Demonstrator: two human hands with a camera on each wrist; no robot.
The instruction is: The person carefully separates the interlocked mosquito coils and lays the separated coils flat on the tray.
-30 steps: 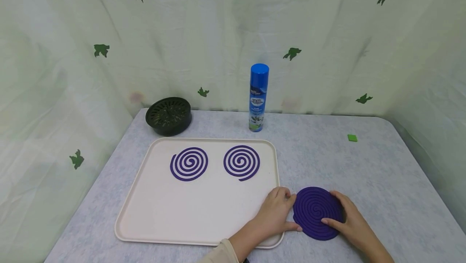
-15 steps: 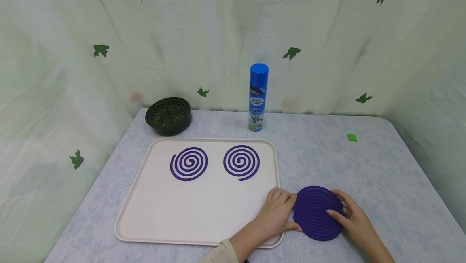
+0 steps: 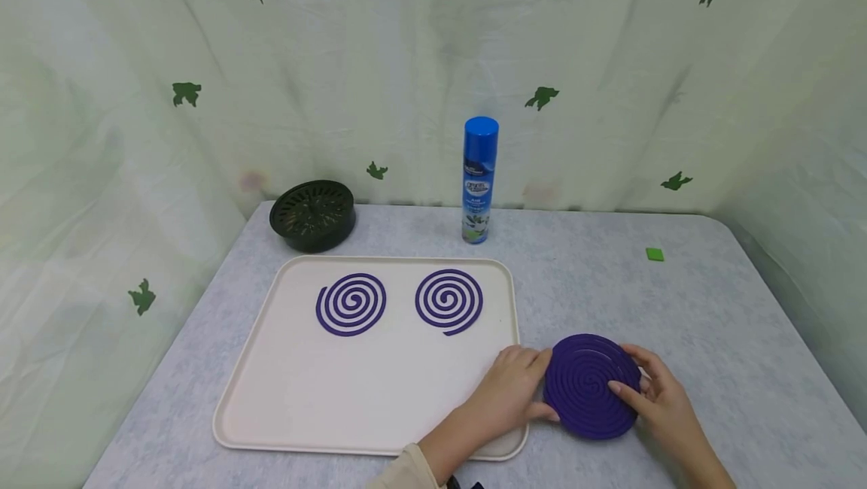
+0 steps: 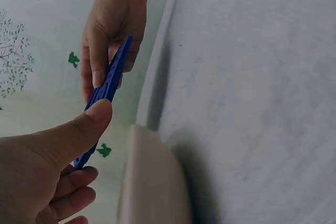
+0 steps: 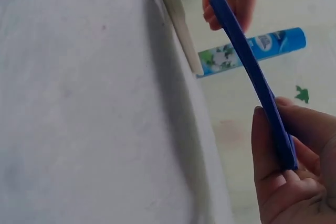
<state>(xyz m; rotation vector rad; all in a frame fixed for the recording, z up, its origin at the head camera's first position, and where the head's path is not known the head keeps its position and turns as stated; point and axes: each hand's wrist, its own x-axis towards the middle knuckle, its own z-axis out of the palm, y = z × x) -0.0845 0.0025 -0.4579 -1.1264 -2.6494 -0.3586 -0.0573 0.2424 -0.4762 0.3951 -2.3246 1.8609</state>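
A dark purple disc of tightly nested mosquito coils (image 3: 591,387) is held up between both hands, to the right of the tray. My left hand (image 3: 509,390) pinches its left edge, thumb on one face and fingers on the other. On the opposite edge, my right hand (image 3: 660,399) grips it the same way. From the side, the disc is a thin blue-purple strip (image 5: 247,61) in the right wrist view. Two single mosquito coils lie apart on the white tray (image 3: 339,391): a left coil (image 3: 351,305) and a right coil (image 3: 449,301), both near its far edge.
A round black slotted holder (image 3: 313,217) sits behind the tray at the left. The blue spray can (image 3: 480,180) stands upright near the back curtain. A small green square (image 3: 655,254) lies on the table at the far right. My left forearm crosses the tray's front right corner.
The disc has risen slightly and tilted. My right thumb has slid outward towards the disc's right edge, and the right fingers have shifted behind it. The tray coils have not moved.
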